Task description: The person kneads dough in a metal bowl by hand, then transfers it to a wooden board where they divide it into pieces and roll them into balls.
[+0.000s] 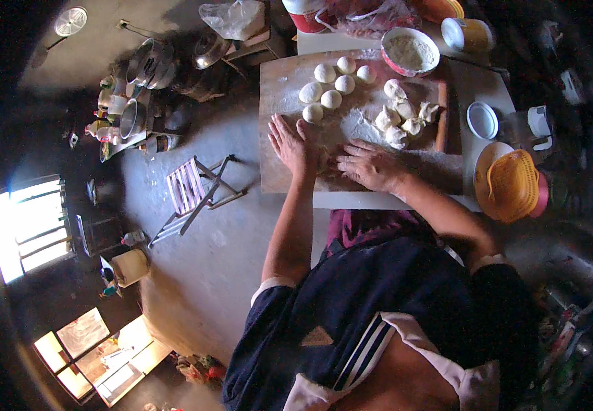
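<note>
My left hand (292,145) rests palm down on the left part of a wooden board (276,174), its fingers slightly apart, just below the nearest of several round dough balls (313,112). Palm down as well, my right hand (371,165) lies on the board near a patch of flour (360,127); whether anything is under its palm is hidden. Rough dough pieces (388,117) sit in a cluster beyond it. A wooden rolling pin (442,117) lies at the board's right side. Behind the dough stands a bowl of flour (410,51).
Right of the board are a white lid (482,120), a clear jug (525,128) and an orange plastic basket (513,186). A yellow-and-white canister (467,35) and a red-and-white tub (304,14) stand behind. A folding stool (188,187) is on the floor at left.
</note>
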`<control>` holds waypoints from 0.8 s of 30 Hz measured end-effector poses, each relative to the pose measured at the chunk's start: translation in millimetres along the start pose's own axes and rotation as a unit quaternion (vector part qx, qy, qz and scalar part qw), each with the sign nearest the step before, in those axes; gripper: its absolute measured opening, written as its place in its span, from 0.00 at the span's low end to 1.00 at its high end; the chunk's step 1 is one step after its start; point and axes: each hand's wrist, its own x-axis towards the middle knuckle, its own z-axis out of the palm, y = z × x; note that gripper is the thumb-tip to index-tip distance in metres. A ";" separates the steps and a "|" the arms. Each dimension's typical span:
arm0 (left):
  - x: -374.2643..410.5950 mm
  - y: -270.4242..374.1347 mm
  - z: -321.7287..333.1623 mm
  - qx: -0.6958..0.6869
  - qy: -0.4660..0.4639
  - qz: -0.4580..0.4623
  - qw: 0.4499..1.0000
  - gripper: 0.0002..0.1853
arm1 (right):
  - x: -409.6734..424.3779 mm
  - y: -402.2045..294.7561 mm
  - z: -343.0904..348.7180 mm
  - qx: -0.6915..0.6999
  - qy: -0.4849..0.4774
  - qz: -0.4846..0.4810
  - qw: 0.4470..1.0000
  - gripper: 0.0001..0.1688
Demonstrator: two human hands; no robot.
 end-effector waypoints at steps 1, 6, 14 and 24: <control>0.7 -0.6 0.3 -0.006 0.001 0.001 1.000 0.36 | -0.8 1.2 1.5 0.029 0.027 0.024 0.999 0.14; 3.1 -3.0 1.4 -0.024 0.001 0.017 1.000 0.35 | 14.1 -3.5 6.6 0.091 0.141 0.132 0.977 0.17; 3.6 -5.4 0.0 -0.642 -0.081 -0.128 0.752 0.37 | 61.9 -4.5 44.4 0.146 0.109 0.219 0.959 0.12; -46.8 7.0 -4.9 0.003 -0.043 0.088 0.995 0.34 | 6.7 -21.4 18.7 0.188 0.162 0.142 0.958 0.23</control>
